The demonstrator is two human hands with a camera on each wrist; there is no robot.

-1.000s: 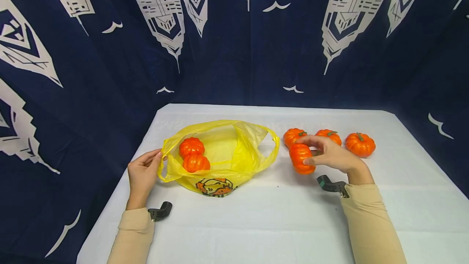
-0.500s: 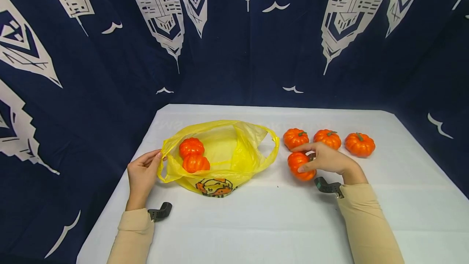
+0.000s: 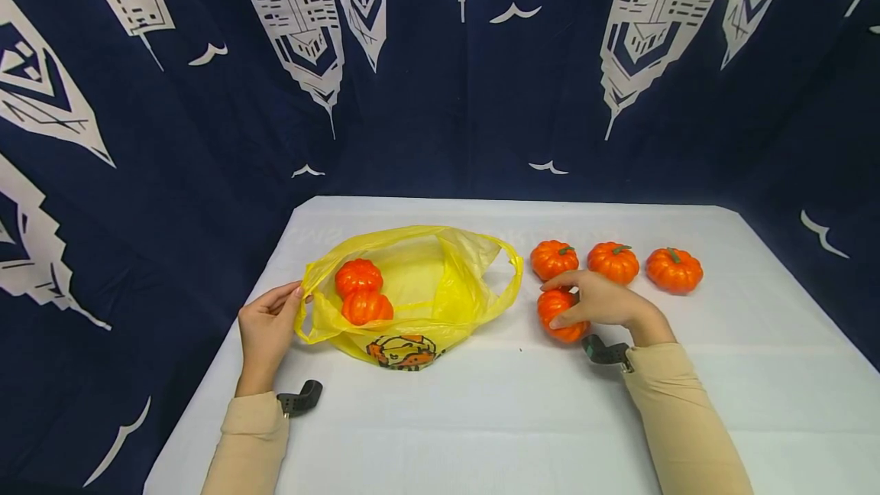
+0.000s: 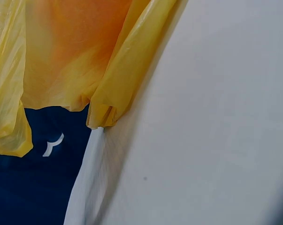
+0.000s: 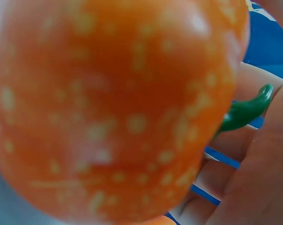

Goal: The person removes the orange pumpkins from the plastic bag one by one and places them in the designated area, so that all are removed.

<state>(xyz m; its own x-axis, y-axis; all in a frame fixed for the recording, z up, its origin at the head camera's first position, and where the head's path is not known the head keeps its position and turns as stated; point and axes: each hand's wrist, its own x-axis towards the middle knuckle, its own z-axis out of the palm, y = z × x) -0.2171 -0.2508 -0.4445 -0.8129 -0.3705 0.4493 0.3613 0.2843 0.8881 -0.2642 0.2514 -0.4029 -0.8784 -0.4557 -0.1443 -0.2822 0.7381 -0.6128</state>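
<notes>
My left hand (image 3: 266, 334) pinches the left handle edge of a yellow plastic bag (image 3: 470, 292), which lies with its mouth spread wide. Two small orange pumpkins, one (image 3: 359, 278) behind the other (image 3: 367, 308), sit inside at the left. To the right of the bag, my right hand (image 3: 608, 305) grips another small pumpkin (image 3: 552, 312) between thumb and fingers, close over the table. The right wrist view shows this pumpkin (image 5: 108, 108) large, speckled with yellow, its green stem (image 5: 248, 110) pointing at the palm. The left wrist view shows the bag's yellow film (image 4: 127, 70), without the hand.
Behind the right hand stands a row of pumpkins: one at left (image 3: 553, 260), one in the middle (image 3: 613, 262), one at right (image 3: 674, 270). A white cloth covers the table (image 3: 467, 426). A dark blue printed curtain (image 3: 440, 113) hangs behind it.
The right hand has brought its pumpkin slightly nearer the table's front and a little left, uncovering more of the row behind. The left hand and bag have stayed put.
</notes>
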